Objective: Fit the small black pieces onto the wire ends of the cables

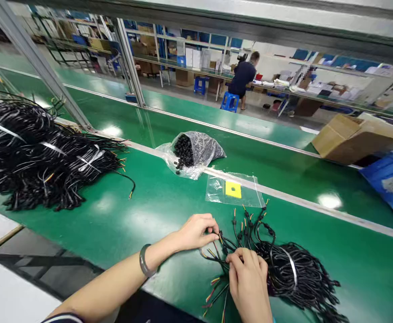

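Observation:
A bundle of black cables (300, 278), bound by a white tie, lies on the green table at the right front, its stripped ends fanned out leftward. My left hand (198, 231), with a dark bracelet at the wrist, pinches the end of one cable near a small black piece. Just to the right, my right hand (250, 278) has its fingers closed on a black cable of the same bundle. Small black pieces sit on several other cable ends. Beyond my hands, an open clear bag (208, 150) spills small black parts (183, 150).
A large pile of black cables (45, 157) covers the left side. Behind my hands lies a flat clear bag (250, 195) with a yellow piece (233, 189). A cardboard box (354, 137) and blue bag (391, 184) are far right. A person (245, 78) is in the background.

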`<state>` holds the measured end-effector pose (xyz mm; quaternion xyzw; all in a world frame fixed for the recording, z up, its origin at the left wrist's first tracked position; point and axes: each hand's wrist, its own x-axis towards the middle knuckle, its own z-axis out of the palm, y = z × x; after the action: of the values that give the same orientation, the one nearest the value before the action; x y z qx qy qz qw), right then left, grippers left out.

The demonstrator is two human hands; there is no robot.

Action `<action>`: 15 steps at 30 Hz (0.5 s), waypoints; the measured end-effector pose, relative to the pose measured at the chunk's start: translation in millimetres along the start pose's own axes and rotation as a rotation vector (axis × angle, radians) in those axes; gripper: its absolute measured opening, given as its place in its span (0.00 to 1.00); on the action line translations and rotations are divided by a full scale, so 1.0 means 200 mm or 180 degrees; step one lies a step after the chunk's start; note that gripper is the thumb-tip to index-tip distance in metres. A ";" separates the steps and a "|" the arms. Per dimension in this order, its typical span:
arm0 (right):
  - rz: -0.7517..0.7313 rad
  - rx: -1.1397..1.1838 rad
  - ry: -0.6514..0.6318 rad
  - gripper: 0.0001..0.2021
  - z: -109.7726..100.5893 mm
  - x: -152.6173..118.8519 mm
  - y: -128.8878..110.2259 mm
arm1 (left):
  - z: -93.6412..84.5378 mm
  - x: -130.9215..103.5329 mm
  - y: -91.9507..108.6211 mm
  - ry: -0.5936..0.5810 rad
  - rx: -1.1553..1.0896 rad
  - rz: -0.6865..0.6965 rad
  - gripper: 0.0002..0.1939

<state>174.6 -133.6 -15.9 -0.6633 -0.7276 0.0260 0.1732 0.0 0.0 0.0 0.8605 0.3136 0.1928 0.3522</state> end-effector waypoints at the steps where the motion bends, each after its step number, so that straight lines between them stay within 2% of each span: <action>1: 0.0019 -0.0162 0.0042 0.11 0.01 0.01 0.01 | 0.00 0.00 0.00 -0.0020 0.0045 0.0006 0.05; 5: 0.0160 -0.0889 0.0135 0.12 0.03 0.10 0.01 | 0.01 0.01 -0.01 0.0132 0.0071 -0.0083 0.05; 9: 0.0093 -0.1364 0.0153 0.12 0.06 0.19 0.01 | -0.03 0.02 -0.01 0.0604 0.0004 -0.0362 0.05; 12: -0.0012 -0.1384 0.0420 0.12 0.09 0.21 0.03 | -0.10 0.03 -0.04 0.0656 0.0188 -0.0490 0.06; 15: 0.0016 -0.1080 0.0893 0.13 0.10 0.20 0.05 | -0.22 0.06 -0.11 0.0653 0.0834 -0.0699 0.07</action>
<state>176.0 -89.3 -29.2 -0.6818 -0.6886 -0.1890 0.1586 -24.9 41.6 15.1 0.8355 0.4622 0.1973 0.2223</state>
